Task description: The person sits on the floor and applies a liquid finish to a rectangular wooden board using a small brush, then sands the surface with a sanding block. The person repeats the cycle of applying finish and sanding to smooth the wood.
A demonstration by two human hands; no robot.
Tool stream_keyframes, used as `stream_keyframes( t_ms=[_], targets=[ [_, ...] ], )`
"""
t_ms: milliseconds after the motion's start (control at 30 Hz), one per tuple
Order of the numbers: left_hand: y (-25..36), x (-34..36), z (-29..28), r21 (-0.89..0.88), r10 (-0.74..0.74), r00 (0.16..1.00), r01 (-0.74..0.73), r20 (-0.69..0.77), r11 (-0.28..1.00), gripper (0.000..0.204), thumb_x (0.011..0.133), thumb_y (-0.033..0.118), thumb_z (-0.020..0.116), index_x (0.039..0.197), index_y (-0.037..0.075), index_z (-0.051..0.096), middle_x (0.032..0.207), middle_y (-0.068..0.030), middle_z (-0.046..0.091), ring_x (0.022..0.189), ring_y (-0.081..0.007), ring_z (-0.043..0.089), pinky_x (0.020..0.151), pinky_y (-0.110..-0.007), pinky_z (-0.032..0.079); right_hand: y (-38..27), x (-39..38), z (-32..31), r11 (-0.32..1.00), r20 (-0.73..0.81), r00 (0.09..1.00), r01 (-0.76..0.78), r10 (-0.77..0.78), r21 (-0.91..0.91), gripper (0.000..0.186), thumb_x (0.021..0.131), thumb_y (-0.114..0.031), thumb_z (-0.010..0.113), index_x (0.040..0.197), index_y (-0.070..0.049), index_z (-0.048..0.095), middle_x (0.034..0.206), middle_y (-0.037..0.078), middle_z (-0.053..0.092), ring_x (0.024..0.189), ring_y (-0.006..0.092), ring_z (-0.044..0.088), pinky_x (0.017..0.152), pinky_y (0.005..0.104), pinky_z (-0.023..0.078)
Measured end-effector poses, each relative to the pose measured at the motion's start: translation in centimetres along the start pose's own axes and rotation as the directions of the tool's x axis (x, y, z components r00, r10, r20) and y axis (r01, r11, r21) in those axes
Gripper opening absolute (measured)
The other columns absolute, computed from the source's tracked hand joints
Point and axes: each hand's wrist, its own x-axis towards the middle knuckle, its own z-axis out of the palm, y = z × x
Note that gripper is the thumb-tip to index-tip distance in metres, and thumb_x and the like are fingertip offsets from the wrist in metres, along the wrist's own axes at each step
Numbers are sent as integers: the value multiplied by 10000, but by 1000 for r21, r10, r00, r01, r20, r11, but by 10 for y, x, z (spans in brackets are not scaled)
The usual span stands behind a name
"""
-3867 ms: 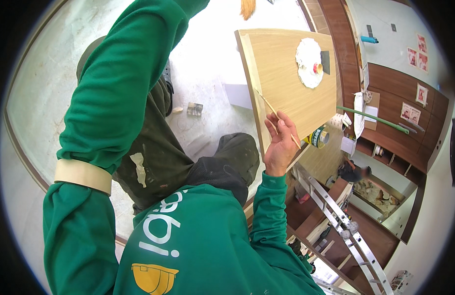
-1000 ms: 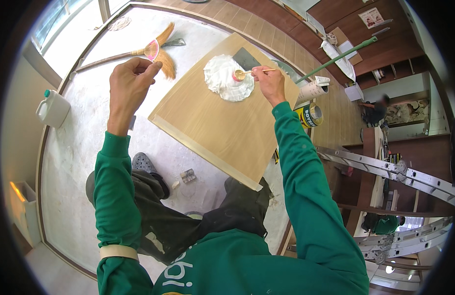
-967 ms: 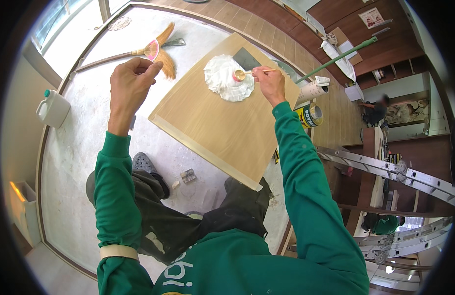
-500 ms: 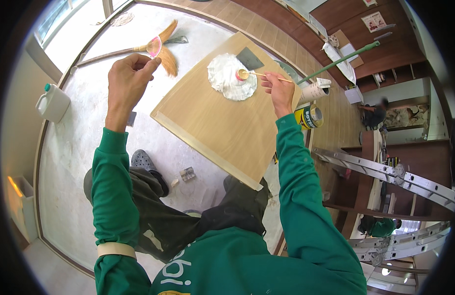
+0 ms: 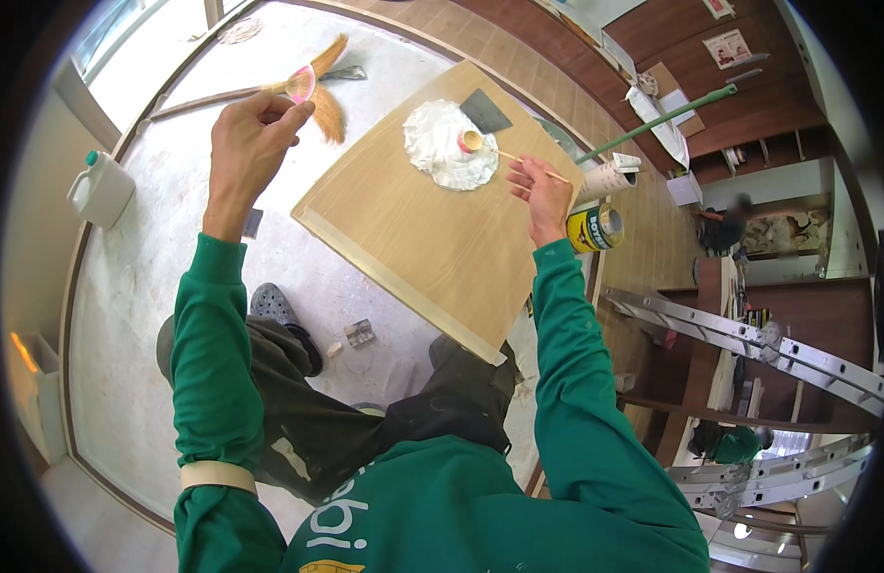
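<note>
My right hand [image 5: 542, 196] grips a thin wooden stick [image 5: 506, 155] whose tip points toward a small round cup [image 5: 470, 141]. This cup, tan inside with a reddish side, sits on a white putty-like mound [image 5: 445, 153]. Under the mound is a light wooden board [image 5: 413, 229], and a flat grey plate [image 5: 486, 111] lies beside it. My left hand [image 5: 251, 148] is raised left of the board, thumb and fingers pinched together; whatever they hold, if anything, I cannot make out. Just past its fingertips, on the floor, shows a broom [image 5: 298, 88] with pink binding.
A yellow-green can [image 5: 596, 227] and a paper roll [image 5: 609, 181] stand right of the board. At far left is a white jug [image 5: 103, 189] with a green cap. A ladder [image 5: 728, 334] leans at right, with people [image 5: 733, 224] beyond. A green pole [image 5: 657, 122] slants behind.
The stick's tip has drawn back from the cup, to the right, and my right hand has shifted slightly down. My left hand stays pinched, a little higher in the picture.
</note>
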Motion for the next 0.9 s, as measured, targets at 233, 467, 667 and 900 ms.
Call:
stream_keyframes(
  t_ms=[233,467,667,900],
  targets=[
    [-2,-1,2,13,10,1000,-10,-11,1000,394,902,353,739,960,-36,765,797,-116,749,697,-168,732,667,-280,573,4,-15,4,1000,-28,999,21,-21,5,298,976,-120,617,1221,37,685,1082,138,747,917,200,729,748,297,579],
    [-19,4,-4,71,95,995,-93,-28,993,450,913,400,716,979,-42,769,796,-138,750,697,-184,738,681,-304,576,18,-17,18,981,-81,986,153,-144,119,269,966,-79,615,1186,55,693,1077,146,739,925,200,726,744,300,583],
    [9,-1,-10,23,-13,999,14,-38,1000,382,883,280,752,900,-101,750,688,-161,713,603,-187,688,556,-322,545,-12,-87,1,950,-127,981,174,-145,260,266,1008,-97,571,1213,55,647,1129,176,717,1000,243,713,811,350,576],
    [-1,-8,-10,13,46,998,-45,-32,999,389,879,294,745,894,-95,758,661,-155,705,593,-185,691,561,-328,550,4,-239,-14,975,108,977,166,-183,149,278,995,-111,561,1169,72,676,1111,188,705,957,254,700,812,356,569]
  ],
)
